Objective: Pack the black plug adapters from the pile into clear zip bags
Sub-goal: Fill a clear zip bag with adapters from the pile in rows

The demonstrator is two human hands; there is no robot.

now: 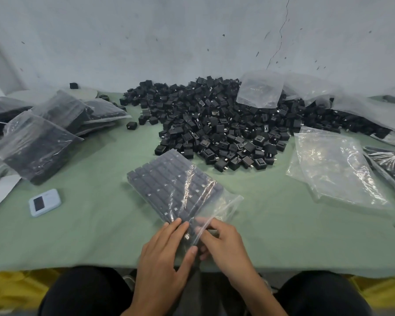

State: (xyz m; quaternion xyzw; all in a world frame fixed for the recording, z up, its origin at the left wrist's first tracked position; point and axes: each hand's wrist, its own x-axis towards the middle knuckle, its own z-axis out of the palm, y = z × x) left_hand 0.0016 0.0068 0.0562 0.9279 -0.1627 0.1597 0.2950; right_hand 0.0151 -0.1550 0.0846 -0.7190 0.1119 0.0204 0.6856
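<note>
Far left, packed bags (41, 147): several clear bags full of black adapters lie stacked and leaning on one another on the green cloth (89, 236).
Lower left, white gadget (45, 202): a small pale device with a dark screen lies flat on the cloth, well apart from your hands.
Left of centre, stray adapter (132, 125): one black adapter sits alone between the packed bags and the heap.
Centre, zip bag (176, 185): the clear bag you are filling lies flat on the cloth, slanting from upper left to lower right. It has neat rows of adapters inside, and its loose mouth is at the end nearest you.
Lower centre, left hand (167, 258): your fingers lie nearly straight over the bag's near end with the thumb pressed against the plastic, so you hold that end between them.
Lower centre, right hand (224, 245): your fingers are curled close together, pinching the loose plastic at the mouth, just beside your left fingertips.
Upper centre, pile (214, 124): loose black plug adapters are heaped by the wall, just beyond the zip bag's far end.
Upper right, single empty bag (259, 90): it rests on top of the pile.
Right, empty bags (338, 169): clear bags lie flat on the cloth beside the pile.
</note>
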